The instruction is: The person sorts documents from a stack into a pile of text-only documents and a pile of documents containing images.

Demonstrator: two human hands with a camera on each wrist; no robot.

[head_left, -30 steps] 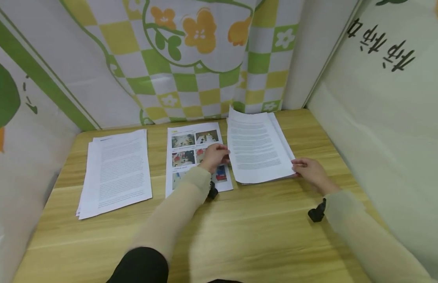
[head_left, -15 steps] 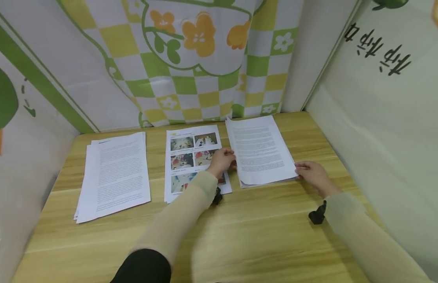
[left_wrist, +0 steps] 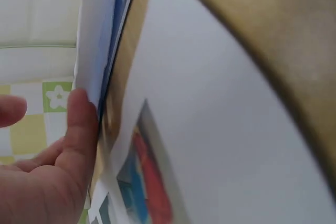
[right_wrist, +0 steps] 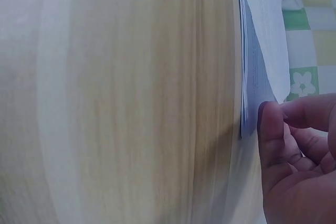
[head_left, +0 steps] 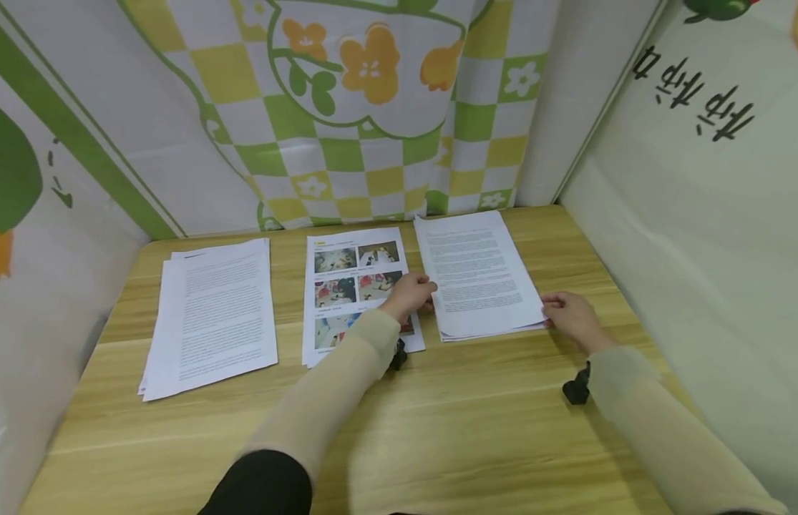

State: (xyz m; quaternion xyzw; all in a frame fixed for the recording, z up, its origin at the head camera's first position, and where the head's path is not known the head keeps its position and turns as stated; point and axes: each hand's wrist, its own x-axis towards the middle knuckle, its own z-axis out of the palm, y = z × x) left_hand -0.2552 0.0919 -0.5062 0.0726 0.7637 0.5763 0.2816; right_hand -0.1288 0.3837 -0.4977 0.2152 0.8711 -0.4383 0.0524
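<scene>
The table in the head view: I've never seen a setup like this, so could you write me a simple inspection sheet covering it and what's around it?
Surface: wood-grain table, three groups of paper laid side by side.
Job's things: right stack, printed with text, its top sheet lifted at a near corner; middle papers, with pictures, partly hidden by an arm; left stack, text, edges uneven.
Clutter: nothing seen.
Hands: left hand touches the right stack's left edge; right hand pinches the top sheet's near right corner.
Cables: nothing seen.
Surroundings: checkered, flowered cloth behind; pale wall with dark characters on the right.
</scene>
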